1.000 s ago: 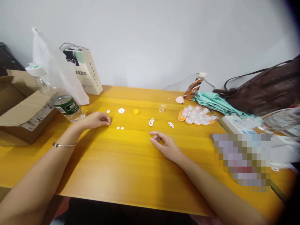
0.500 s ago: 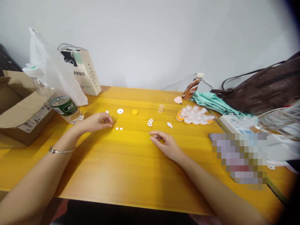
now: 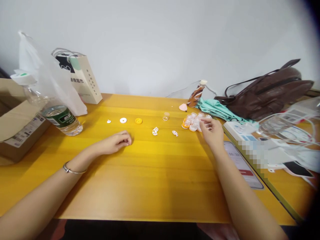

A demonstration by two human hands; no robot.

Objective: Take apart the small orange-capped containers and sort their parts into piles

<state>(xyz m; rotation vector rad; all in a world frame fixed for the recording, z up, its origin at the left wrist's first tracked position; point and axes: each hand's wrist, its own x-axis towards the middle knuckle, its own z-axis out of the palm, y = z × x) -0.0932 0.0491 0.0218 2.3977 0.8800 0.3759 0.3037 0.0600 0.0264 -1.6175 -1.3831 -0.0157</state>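
The right hand (image 3: 213, 135) is at the cluster of clear plastic pieces with orange edges (image 3: 193, 123), on the right part of the table (image 3: 140, 180); its fingers are bent, but one cannot tell whether they grasp a piece. The left hand (image 3: 116, 142) is curled near the table surface, and its inside is hidden. Farther away lie a white disc (image 3: 121, 120), a yellow disc (image 3: 138, 121) and, between the hands, white openwork pieces (image 3: 155, 132). Behind the cluster stands a brown bottle (image 3: 196, 96).
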